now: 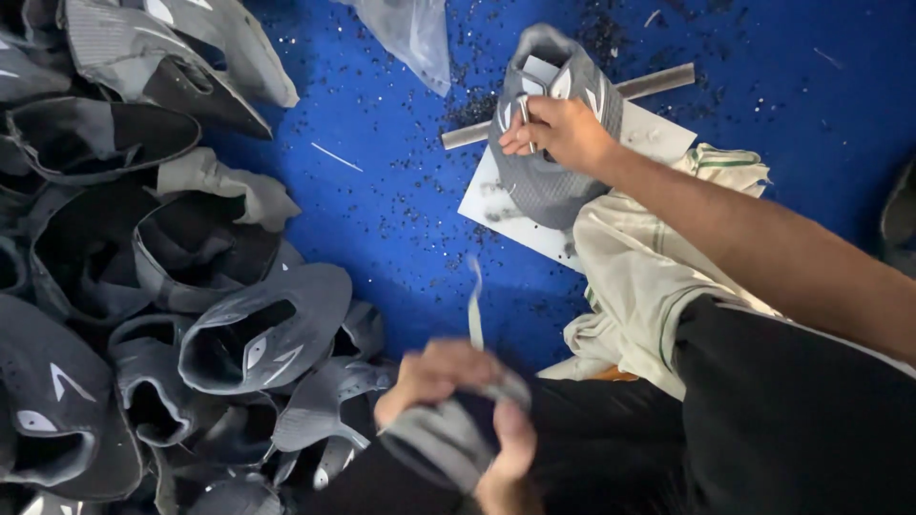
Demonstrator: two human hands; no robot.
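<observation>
No bins visible to me; loose pile of grey shoe uppers heaped at left on blue floor. My right hand presses grey upper onto white board, far centre, fingers pinching small metal tool. My left hand, near centre, blurred, grips second grey upper, strip sticking up.

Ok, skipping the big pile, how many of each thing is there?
Hands: 2, left hand and right hand
Grey shoe upper under the right hand: 1
Blurred grey piece in the left hand: 1
White board: 1
Metal bar: 1
Clear plastic bag: 1
Pale cloth: 1
Total: 8
</observation>
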